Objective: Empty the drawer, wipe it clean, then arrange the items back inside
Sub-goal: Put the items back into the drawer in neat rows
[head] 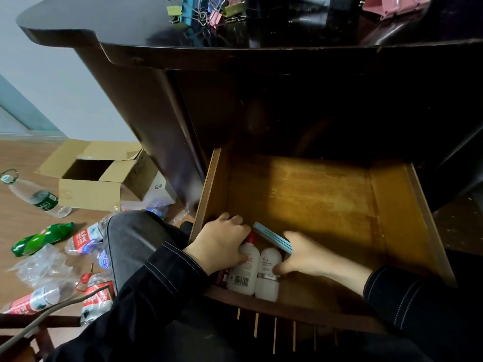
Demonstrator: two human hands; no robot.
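Open wooden drawer, left hand gripping red-capped white bottle, right hand gripping second white bottle just beside it, blue case against that hand

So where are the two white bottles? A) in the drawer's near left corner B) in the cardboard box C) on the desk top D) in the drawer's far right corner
A: the red-capped bottle and the second bottle lie side by side in the drawer's near left corner, with the left hand holding the first and the right hand the second.
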